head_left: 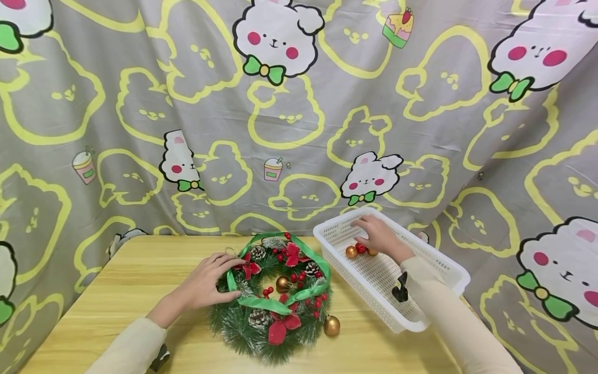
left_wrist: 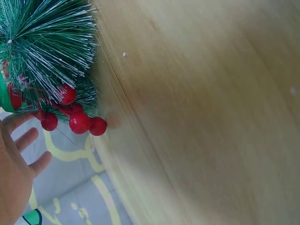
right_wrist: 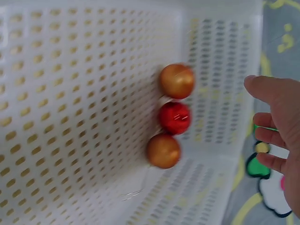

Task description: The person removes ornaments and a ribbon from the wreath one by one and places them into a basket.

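A green Christmas wreath (head_left: 229, 332) with pinecones, red flowers and red berries lies on the table, a green ribbon (head_left: 323, 267) looped over it. My left hand (head_left: 205, 280) rests at its left side, fingers extended over the edge. Close to those fingers, the left wrist view has red berries (left_wrist: 79, 123). Over the far end of a white plastic basket (head_left: 350, 283) is my right hand (head_left: 380, 236), holding nothing, fingers loosely bent. Inside the basket, a red bauble (right_wrist: 174, 117) sits between two gold baubles (right_wrist: 177, 80), apart from the hand.
One gold bauble (head_left: 331, 325) is at the wreath's right edge, and another gold bauble (head_left: 282, 283) shows within the ring. Behind the wooden table (head_left: 135, 275) hangs a grey curtain (head_left: 299, 192) with cartoon rabbits. The basket stands right of the wreath.
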{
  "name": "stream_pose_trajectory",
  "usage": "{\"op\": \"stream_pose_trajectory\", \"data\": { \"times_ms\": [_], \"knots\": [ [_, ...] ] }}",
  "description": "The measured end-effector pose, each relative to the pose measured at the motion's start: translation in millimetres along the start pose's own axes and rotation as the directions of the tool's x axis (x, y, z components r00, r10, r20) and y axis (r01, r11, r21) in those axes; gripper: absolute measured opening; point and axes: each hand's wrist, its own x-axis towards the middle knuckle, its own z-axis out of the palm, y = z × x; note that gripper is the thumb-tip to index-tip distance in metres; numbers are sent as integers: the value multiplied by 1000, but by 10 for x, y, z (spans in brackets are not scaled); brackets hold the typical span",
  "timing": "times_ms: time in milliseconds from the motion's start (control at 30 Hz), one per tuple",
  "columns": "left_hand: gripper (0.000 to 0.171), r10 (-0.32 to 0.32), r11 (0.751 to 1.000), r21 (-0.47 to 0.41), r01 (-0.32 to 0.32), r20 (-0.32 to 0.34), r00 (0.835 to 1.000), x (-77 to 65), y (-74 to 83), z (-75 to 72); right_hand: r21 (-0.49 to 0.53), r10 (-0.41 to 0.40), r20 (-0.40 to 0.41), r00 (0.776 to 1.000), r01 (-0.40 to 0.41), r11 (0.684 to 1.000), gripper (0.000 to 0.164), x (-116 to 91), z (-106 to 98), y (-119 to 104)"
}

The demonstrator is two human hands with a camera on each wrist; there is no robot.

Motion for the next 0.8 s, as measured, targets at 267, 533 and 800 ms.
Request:
{"op": "stream_pose_trajectory", "data": {
  "times_ms": [267, 533, 800],
  "knots": [
    [76, -5, 1000, 0, 5, 0, 1000, -8, -12, 1, 81, -22, -137, 990, 33, 996, 34, 40, -409, -358],
    [76, -6, 1000, 3, 6, -3, 1000, -10, -8, 10, 34, -235, -219, 947, 248, 968, 37, -44, -666, -850],
    [75, -7, 1000, 11, 8, -16, 1000, -8, 10, 8, 5, -382, -202, 902, 391, 921, 35, -269, -637, -1219]
  ]
}}
